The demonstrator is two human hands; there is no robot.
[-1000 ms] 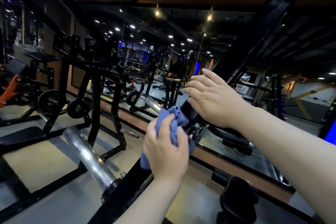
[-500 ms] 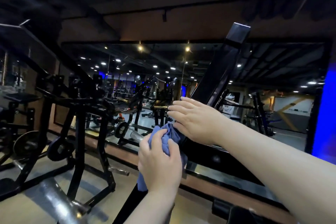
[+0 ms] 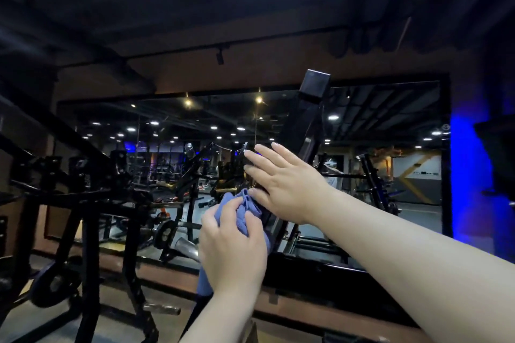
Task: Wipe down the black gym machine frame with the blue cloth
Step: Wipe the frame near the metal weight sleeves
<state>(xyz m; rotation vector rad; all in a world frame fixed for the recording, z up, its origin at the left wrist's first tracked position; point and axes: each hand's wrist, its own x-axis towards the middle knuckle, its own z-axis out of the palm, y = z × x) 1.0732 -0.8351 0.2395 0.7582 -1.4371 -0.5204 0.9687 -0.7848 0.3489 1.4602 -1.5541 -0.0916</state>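
Dim ceiling lights dotted the wall mirror (image 3: 390,120) ahead of me, and another black machine (image 3: 92,198) stood off to my left. Straight in front, the black frame beam (image 3: 302,125) slanted upward, its long axis running from low by my left wrist up and to the right, ending in a square capped top. My left hand (image 3: 234,253) gripped the bunched blue cloth (image 3: 245,203), fingers curled round it, holding it against the beam; a tail of cloth hung below my palm. My right hand (image 3: 287,184) lay just above the cloth, fingers straight and spread flat on the beam. The metal looked dark and glossy.
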